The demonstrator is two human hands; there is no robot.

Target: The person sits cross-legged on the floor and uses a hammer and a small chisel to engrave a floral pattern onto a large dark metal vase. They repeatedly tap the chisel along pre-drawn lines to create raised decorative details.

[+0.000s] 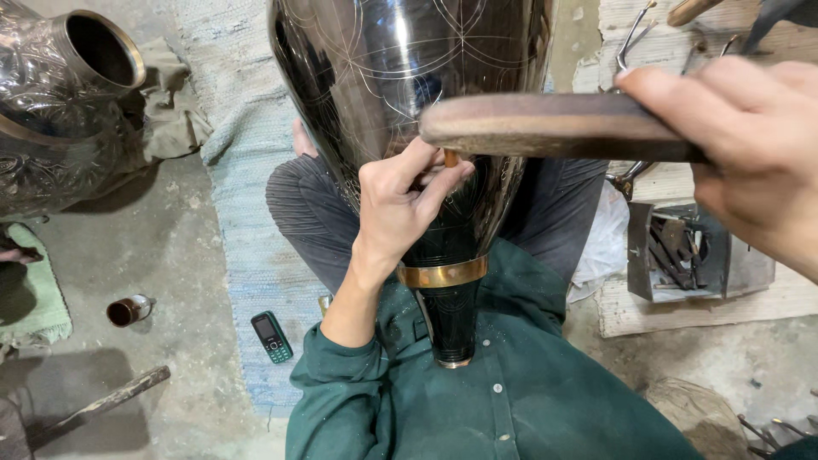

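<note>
We have the big black vase (pixel 400 94) lying across our lap, its glossy body marked with thin scribed lines and reaching up to the twelve o'clock edge of the view, its narrow neck with a brass band (pixel 442 273) pointing back at our chest toward six o'clock. Our left hand (pixel 400 200) rests against the vase's lower body near the centre, fingers pressed together and pinching a small chisel (pixel 451 158) whose butt end shows just above the fingertips. Our right hand (pixel 750 145) comes in from three o'clock, closed around the handle of a wooden mallet (pixel 545 128); the mallet's flat head sits just above the chisel's butt, and we cannot tell whether the two touch.

Under the vase are our crossed legs in dark trousers and our green shirt (pixel 511 400). We sit on a pale blue woven mat (pixel 247 213). At seven o'clock on the mat lies a small mobile phone (pixel 272 337). On the concrete floor at nine o'clock lies a small rusty can (pixel 128 310), and at ten o'clock a second, engraved metal vessel (pixel 60 94). At three o'clock a metal tray of tools (pixel 682 255) sits beside us.
</note>
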